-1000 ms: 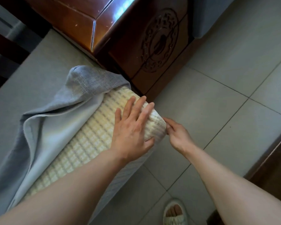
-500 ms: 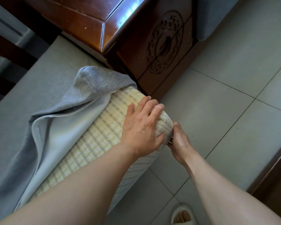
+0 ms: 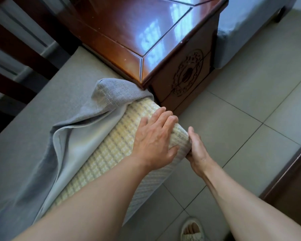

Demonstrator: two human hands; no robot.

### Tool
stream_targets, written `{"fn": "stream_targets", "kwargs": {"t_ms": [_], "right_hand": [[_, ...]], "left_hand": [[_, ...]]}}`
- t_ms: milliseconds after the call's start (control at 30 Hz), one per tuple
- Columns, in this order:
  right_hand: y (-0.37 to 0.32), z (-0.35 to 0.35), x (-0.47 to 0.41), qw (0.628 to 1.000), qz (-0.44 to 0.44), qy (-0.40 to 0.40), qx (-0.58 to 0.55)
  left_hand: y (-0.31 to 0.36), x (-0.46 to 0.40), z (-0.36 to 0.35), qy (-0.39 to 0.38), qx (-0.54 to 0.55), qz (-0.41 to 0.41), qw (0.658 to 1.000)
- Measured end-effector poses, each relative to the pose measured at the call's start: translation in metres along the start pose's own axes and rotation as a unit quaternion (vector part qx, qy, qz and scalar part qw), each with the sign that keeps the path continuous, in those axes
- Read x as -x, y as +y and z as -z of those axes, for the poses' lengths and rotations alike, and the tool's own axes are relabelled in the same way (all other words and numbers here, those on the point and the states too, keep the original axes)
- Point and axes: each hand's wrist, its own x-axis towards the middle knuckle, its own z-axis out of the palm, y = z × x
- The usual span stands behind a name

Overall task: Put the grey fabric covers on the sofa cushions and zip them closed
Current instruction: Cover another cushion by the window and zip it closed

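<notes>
The cushion (image 3: 101,159) lies on the sofa seat (image 3: 42,105), its grey cover (image 3: 80,133) peeled back beside it. The left hand (image 3: 155,138) presses flat on its corner, fingers straight. The right hand (image 3: 196,150) grips the corner's end, thumb up.

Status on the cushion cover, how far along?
Early. Done: grey cover lies partly over the cushion, folded back. In hand: left hand presses the bare corner flat; right hand grips the corner's edge. Left: pull cover over this corner, zip closed; no zip visible.
</notes>
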Motion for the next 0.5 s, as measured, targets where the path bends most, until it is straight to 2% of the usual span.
{"fn": "stream_targets", "kwargs": {"t_ms": [300, 500], "right_hand": [[-0.072, -0.045, 0.062, 0.999, 0.036, 0.027, 0.029], [-0.094, -0.059, 0.089, 0.997, 0.038, 0.022, 0.060]], "left_hand": [[-0.016, 0.016, 0.088, 0.039, 0.077, 0.027, 0.996], [-0.020, 0.024, 0.129, 0.049, 0.103, 0.057, 0.992]]}}
